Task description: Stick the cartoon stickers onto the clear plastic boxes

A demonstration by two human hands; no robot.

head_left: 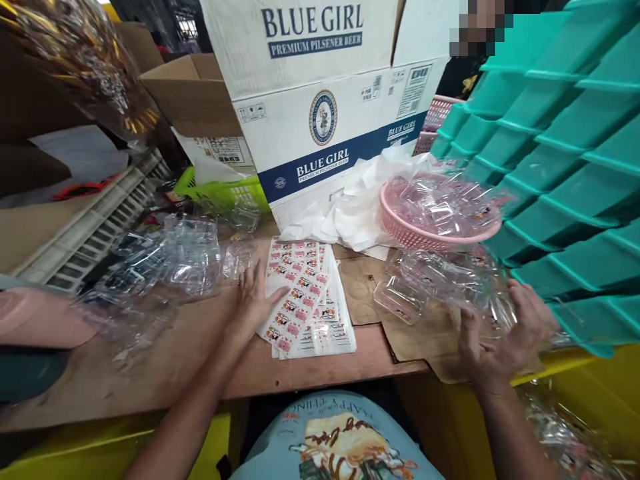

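My left hand (254, 299) lies with its fingers spread at the left edge of some sticker sheets (300, 297), which are printed with small pink and orange cartoon figures. Left of it is a heap of clear plastic boxes (193, 257). On the right, my right hand (505, 343) is turned partly palm up, thumb and fingers apart, beside a pile of clear plastic boxes (445, 277) on flattened cardboard (415, 343). Some clear plastic shows between its thumb and fingers, but no firm hold on it is visible. One clear box (400, 300) rests at the pile's left side.
A pink basket (435, 235) full of clear boxes stands behind the pile. Stacked teal bins (565, 193) rise at right. White beer cartons (325, 120), white sheets (350, 207) and a green basket (225, 193) line the back. Yellow bins (590, 393) sit below the table edge.
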